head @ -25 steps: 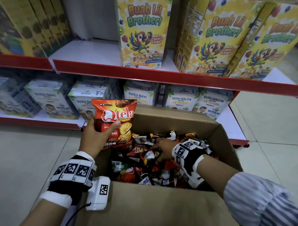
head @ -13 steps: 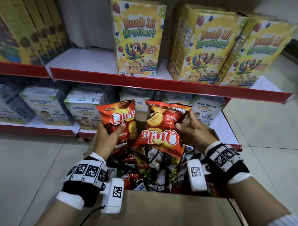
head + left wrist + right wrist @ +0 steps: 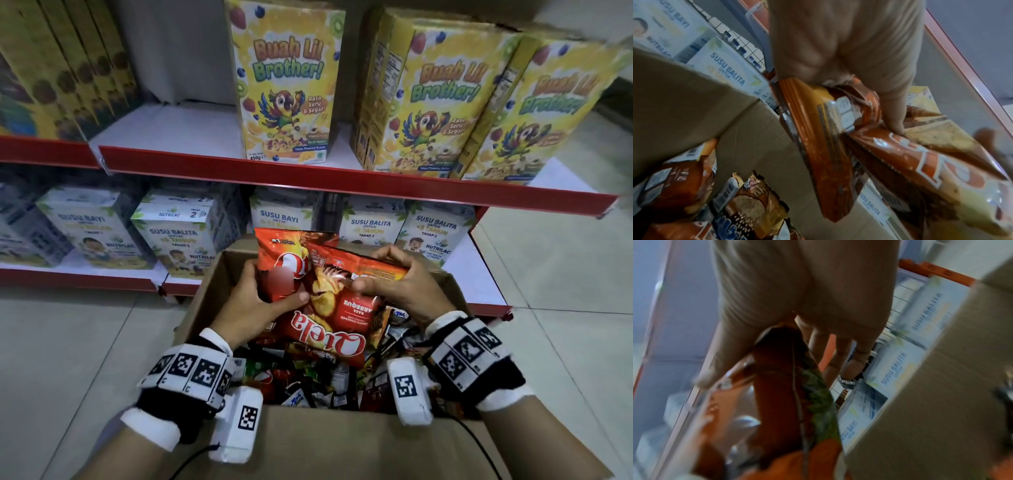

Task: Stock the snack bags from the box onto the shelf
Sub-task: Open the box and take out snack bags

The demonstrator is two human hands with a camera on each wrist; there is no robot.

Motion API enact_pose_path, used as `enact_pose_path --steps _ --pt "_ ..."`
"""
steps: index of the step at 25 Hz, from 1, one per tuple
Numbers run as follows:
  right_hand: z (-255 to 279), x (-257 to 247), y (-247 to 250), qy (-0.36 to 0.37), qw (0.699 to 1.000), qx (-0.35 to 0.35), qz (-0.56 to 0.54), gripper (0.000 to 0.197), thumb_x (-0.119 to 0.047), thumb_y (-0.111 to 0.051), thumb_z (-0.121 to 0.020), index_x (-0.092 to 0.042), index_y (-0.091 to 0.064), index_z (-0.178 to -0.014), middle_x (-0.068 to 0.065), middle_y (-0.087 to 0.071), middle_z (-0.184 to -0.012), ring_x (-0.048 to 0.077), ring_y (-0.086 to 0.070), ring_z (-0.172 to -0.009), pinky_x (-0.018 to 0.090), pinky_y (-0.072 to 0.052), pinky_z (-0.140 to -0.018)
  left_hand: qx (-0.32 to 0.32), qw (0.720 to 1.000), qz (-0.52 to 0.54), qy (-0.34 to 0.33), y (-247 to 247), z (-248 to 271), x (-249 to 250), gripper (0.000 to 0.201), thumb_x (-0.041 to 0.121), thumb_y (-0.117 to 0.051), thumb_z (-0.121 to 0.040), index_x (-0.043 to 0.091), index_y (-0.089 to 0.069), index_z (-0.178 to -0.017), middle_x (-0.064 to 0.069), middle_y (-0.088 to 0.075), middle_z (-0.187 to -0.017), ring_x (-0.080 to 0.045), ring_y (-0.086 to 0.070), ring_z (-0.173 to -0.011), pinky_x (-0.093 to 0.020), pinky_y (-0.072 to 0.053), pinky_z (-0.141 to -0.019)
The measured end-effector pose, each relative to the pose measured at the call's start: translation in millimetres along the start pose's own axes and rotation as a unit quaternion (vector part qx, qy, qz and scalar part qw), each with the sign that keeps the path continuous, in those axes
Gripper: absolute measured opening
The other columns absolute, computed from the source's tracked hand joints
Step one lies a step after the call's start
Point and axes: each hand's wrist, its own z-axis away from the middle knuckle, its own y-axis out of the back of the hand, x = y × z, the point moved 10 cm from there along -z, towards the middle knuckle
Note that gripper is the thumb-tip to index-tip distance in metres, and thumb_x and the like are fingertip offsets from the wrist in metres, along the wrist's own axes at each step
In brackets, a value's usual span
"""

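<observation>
Over the open box (image 3: 219, 294), both hands were loaded. My left hand (image 3: 253, 301) gripped one red snack bag (image 3: 284, 263) upright, thumb across its front, fingers curled behind. My right hand (image 3: 400, 284) pinched a second snack bag (image 3: 329, 325) at one end, thumb on the face, fingers behind; it hung upside down, logo inverted, laid over the first bag's front. In the left wrist view my thumb pressed right where the two bags met.

Handling, my guess: bags are light, air-puffed and crinkly, film is slick, chips inside break easily. Best to hold by the crimped end seal or lightly across the flat sides, no squeezing the middle. Overlapped foil could slide.

More mixed snack packs (image 3: 308, 387) filled the box below the hands. Just past it, the bottom shelf (image 3: 486, 274) carried milk boxes (image 3: 178, 240). The shelf above (image 3: 164, 137) carried cereal boxes (image 3: 287, 85) with a bare stretch left of them, probably where the bags go.

Versus half a second earlier: the two bags had been side by side with a slim gap, hands apart. Now they'd come together and overlapped, the right bag on top. Camera had also dropped closer to the box.
</observation>
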Motion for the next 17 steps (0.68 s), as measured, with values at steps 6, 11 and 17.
enact_pose_path --steps 6,11,17 --pt "-5 -12 44 0.015 0.988 0.103 -0.115 0.063 -0.017 -0.088 -0.058 -0.034 -0.067 -0.115 0.005 -0.068 -0.116 0.03 -0.069 -0.097 0.052 -0.055 -0.077 0.143 0.986 0.081 -0.032 37 0 7 0.062 0.033 -0.072 -0.077 0.026 -0.039 -0.13 0.003 -0.057 -0.125 -0.018 -0.055 -0.117 -0.042 -0.042 -0.103" --pt "-14 -3 16 0.013 0.946 0.091 -0.31 0.05 -0.016 -0.069 -0.074 -0.017 -0.058 -0.123 0.011 -0.065 -0.121 0.027 -0.064 -0.106 0.047 -0.054 -0.087 0.117 0.983 0.139 -0.019 29 -3 12 0.054 0.03 -0.064 -0.086 0.029 -0.036 -0.132 0.003 -0.057 -0.128 -0.019 -0.056 -0.117 -0.044 -0.043 -0.103" --pt "-15 19 -49 -0.04 0.965 0.046 -0.255 0.053 -0.012 -0.07 -0.069 -0.009 -0.051 -0.119 0.015 -0.065 -0.117 0.025 -0.065 -0.098 0.039 -0.055 -0.083 0.041 0.936 0.347 -0.045 5 2 30 0.062 0.029 -0.06 -0.085 0.018 -0.037 -0.141 -0.009 -0.053 -0.138 -0.024 -0.056 -0.12 -0.044 -0.047 -0.097"
